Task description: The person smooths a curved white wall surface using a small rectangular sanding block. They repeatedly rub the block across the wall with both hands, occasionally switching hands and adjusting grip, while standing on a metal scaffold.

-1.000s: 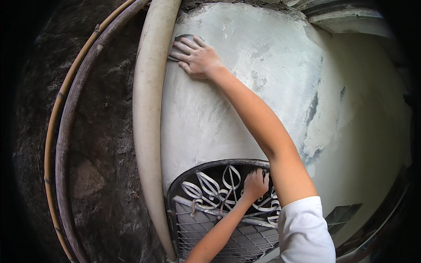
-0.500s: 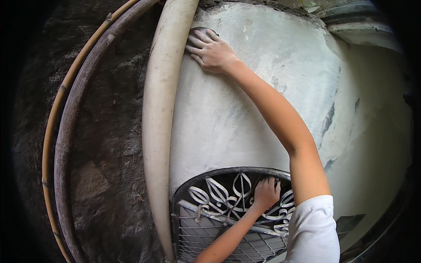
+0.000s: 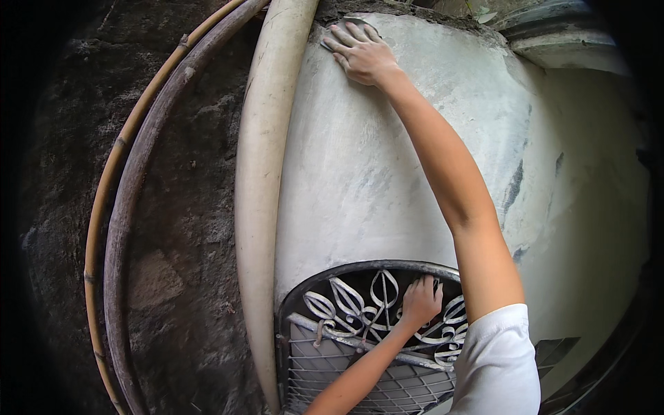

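Observation:
High on the whitish plastered wall (image 3: 339,173), my right hand (image 3: 364,57) lies with fingers spread over a dark sheet that looks like sandpaper (image 3: 374,31). It presses the sheet against the wall close to the rough upper edge. Pale dust coats the fingers. Only the sheet's edges show past the hand. Lower down, my left hand (image 3: 422,302) is curled around the top part of a metal window grille (image 3: 348,297) with white scrollwork and crossed bars. Its fingertips are partly hidden behind the metalwork.
A thick off-white pipe (image 3: 266,159) runs upright along the wall's left side. Further left, a bamboo pole (image 3: 104,200) and a grey wooden pole (image 3: 128,200) stand before a dark rough wall (image 3: 187,228). A ledge (image 3: 567,52) juts out at upper right.
My right hand has slid up and to the right along the wall with the sandpaper, away from the pipe. My left hand keeps its place on the grille. The view has shifted slightly.

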### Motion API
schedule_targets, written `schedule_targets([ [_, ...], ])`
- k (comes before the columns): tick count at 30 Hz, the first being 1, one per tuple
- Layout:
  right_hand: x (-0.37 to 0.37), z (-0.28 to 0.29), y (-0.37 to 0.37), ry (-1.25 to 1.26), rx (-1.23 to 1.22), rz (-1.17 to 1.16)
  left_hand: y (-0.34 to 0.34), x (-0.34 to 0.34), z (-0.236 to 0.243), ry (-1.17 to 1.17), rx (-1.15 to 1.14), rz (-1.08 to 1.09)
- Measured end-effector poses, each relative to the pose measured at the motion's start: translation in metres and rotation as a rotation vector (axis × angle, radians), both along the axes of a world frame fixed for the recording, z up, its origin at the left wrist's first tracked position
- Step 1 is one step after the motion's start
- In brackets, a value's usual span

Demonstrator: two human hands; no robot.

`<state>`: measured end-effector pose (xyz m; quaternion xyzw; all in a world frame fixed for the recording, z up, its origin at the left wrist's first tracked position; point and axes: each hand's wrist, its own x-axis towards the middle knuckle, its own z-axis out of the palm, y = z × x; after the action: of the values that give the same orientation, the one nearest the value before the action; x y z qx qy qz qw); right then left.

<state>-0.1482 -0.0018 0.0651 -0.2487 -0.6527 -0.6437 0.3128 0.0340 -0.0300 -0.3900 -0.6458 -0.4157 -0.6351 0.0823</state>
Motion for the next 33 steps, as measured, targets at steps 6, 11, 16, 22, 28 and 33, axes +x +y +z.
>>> schedule_targets([
  [6, -0.038, -0.121, -0.015, -0.633, -0.217, -0.010, -0.002, 0.001, 0.001, 0.002, -0.108, 0.005],
  [11, 0.006, -0.152, -0.009, -1.045, -0.322, 0.032, -0.007, 0.002, 0.006, -0.035, -0.049, 0.010],
  [16, 0.054, -0.029, 0.005, -0.373, -0.006, 0.057, -0.009, 0.002, 0.008, -0.026, -0.126, 0.028],
  [22, 0.070, 0.046, 0.000, 0.191, 0.015, -0.040, -0.007, 0.002, 0.006, -0.043, -0.079, 0.039],
  [28, 0.027, -0.093, -0.004, -0.562, -0.196, 0.083, -0.005, 0.001, 0.005, -0.048, -0.084, 0.012],
  [33, 0.048, -0.128, -0.004, -0.915, -0.388, 0.079, -0.007, 0.002, 0.006, -0.052, -0.122, -0.001],
])
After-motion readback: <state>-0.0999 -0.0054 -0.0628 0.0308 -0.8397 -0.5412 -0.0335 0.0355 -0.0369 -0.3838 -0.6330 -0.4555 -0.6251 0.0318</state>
